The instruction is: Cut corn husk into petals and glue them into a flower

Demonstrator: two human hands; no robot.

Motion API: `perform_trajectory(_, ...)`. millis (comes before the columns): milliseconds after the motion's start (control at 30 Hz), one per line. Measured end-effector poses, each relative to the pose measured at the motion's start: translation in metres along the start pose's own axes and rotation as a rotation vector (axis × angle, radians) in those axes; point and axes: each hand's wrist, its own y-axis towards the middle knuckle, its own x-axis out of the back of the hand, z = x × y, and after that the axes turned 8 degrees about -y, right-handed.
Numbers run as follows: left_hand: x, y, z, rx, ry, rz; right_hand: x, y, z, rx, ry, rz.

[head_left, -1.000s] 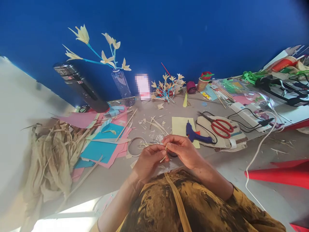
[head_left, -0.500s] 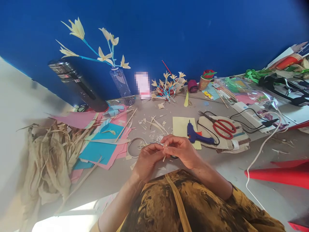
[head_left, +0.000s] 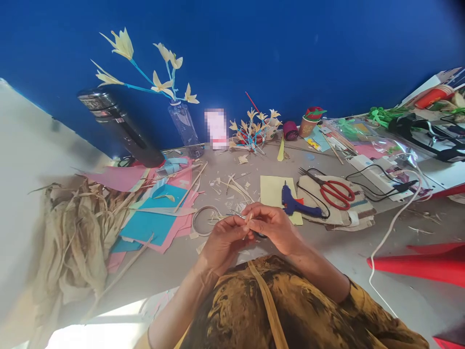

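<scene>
In the head view, my left hand (head_left: 222, 243) and my right hand (head_left: 275, 229) meet at the near middle of the table. Their fingertips pinch a small pale strip (head_left: 250, 217), perhaps dried husk; most of it is hidden by the fingers. Small dark-handled scissors (head_left: 260, 235) show partly behind the hands, with the blade tips poking out above my left fingers. Left of the hands lies a roll of tape (head_left: 195, 224). A blue glue gun (head_left: 298, 206) rests on a yellow paper sheet (head_left: 269, 185) beyond my right hand.
Red-handled scissors (head_left: 337, 191) lie on a folded cloth (head_left: 358, 213), near a white power strip (head_left: 378, 177). Blue paper (head_left: 154, 220) and dried husks (head_left: 78, 242) are at left. Behind stand a dark thermos (head_left: 121, 131), a bottle (head_left: 184, 128) holding pale flowers, and smaller flowers (head_left: 252, 128).
The fingers have shifted slightly around the pale strip, which now sits at a different angle. The view has moved a little; things on the table stay in place.
</scene>
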Motion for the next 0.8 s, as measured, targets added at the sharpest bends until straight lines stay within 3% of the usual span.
perform_trajectory(100,0.0,0.001,0.001,0.017,-0.004,0.015,0.0,-0.002,-0.002,-0.006,0.035,-0.035)
perform_trajectory(333,-0.001,0.003,0.004,0.199,-0.12,0.114,0.002,-0.006,-0.004,-0.073,0.17,0.047)
perform_trajectory(467,-0.001,-0.002,0.0,0.191,0.021,0.12,0.012,-0.007,0.002,-0.046,0.119,0.0)
perform_trajectory(533,0.001,-0.008,-0.005,0.116,0.219,0.084,0.019,-0.007,0.007,-0.02,0.094,-0.042)
perform_trajectory(700,-0.001,-0.018,-0.02,-0.29,0.56,-0.223,0.026,-0.006,0.017,0.056,-0.051,-0.015)
perform_trajectory(800,-0.01,-0.017,-0.023,-0.377,0.598,-0.206,0.019,-0.005,0.018,0.111,-0.168,0.01)
